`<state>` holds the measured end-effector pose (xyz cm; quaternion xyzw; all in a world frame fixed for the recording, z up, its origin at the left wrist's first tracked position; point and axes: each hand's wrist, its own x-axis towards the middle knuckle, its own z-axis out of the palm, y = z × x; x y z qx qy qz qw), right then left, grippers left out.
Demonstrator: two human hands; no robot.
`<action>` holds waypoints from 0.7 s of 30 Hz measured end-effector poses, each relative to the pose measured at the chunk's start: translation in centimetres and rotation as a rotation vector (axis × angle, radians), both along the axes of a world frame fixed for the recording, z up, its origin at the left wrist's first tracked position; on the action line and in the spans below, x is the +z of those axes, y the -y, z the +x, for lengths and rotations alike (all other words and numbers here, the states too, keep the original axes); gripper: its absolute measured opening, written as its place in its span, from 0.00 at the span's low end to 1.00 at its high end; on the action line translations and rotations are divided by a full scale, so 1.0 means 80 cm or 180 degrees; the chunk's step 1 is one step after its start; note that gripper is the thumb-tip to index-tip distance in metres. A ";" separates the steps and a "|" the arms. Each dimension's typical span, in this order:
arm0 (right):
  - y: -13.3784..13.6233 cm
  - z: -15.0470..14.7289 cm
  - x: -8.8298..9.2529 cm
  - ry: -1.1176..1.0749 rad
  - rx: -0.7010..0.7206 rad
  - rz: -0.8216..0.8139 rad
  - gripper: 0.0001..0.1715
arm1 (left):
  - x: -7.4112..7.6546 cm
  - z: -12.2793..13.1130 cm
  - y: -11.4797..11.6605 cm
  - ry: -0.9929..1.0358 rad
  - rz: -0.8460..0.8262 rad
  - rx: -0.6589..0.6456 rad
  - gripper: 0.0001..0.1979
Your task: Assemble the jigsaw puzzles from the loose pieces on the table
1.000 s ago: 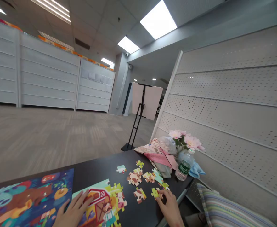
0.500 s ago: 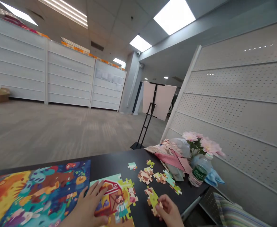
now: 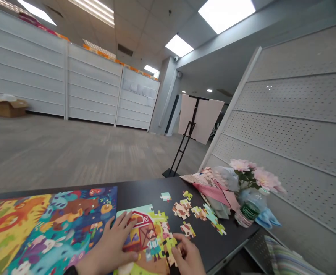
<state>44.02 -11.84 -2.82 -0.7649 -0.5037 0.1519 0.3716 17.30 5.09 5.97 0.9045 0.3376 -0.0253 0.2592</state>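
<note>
A partly joined farm puzzle (image 3: 145, 229) with a red barn and a farmer lies on the dark table (image 3: 145, 191). Spread fingers of my left hand (image 3: 113, 242) rest flat on its left side. At its right edge, my right hand (image 3: 186, 254) pinches a green and brown puzzle piece (image 3: 170, 246), which touches or nearly touches the joined part. Loose pieces lie to the right: a brown-spotted one (image 3: 188, 230), a brown cluster (image 3: 181, 209), a long green and blue strip (image 3: 210, 215), a small green piece (image 3: 188, 195) and a pale blue one (image 3: 165, 196).
Colourful picture boards (image 3: 56, 225) cover the table's left side. At the right stand a water bottle (image 3: 249, 208), pink flowers (image 3: 264, 178), and crumpled wrapping (image 3: 214, 193). Beyond the table are an easel (image 3: 189, 130) and a perforated panel (image 3: 285, 133).
My right hand has moved left with the green and brown piece, to the puzzle's right edge. A brown-spotted piece now lies apart behind it. The view has shifted slightly.
</note>
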 end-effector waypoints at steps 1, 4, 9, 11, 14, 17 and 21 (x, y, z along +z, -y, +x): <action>0.001 0.001 0.002 0.0002 0.0040 0.0056 0.29 | 0.002 0.001 0.000 0.0000 -0.0009 0.0003 0.44; 0.003 0.003 0.011 0.0006 0.0117 0.0219 0.32 | 0.004 0.003 0.000 0.0021 -0.0010 0.0005 0.44; -0.014 -0.002 0.034 -0.0350 0.0396 -0.0123 0.22 | 0.000 0.003 -0.001 0.0051 0.0008 -0.0005 0.44; -0.024 -0.006 0.044 -0.0427 0.0300 -0.0250 0.14 | -0.003 0.003 -0.002 0.0080 0.0040 -0.0010 0.44; -0.034 -0.008 0.054 -0.0241 0.0128 -0.0288 0.05 | -0.006 0.003 -0.004 0.0090 0.0052 -0.0023 0.44; -0.035 -0.008 0.057 -0.0107 0.0121 -0.0301 0.04 | -0.007 0.003 -0.004 0.0069 0.0042 -0.0002 0.45; -0.032 -0.006 0.058 0.0032 0.0154 -0.0305 0.07 | -0.005 0.003 -0.002 0.0048 0.0058 -0.0014 0.44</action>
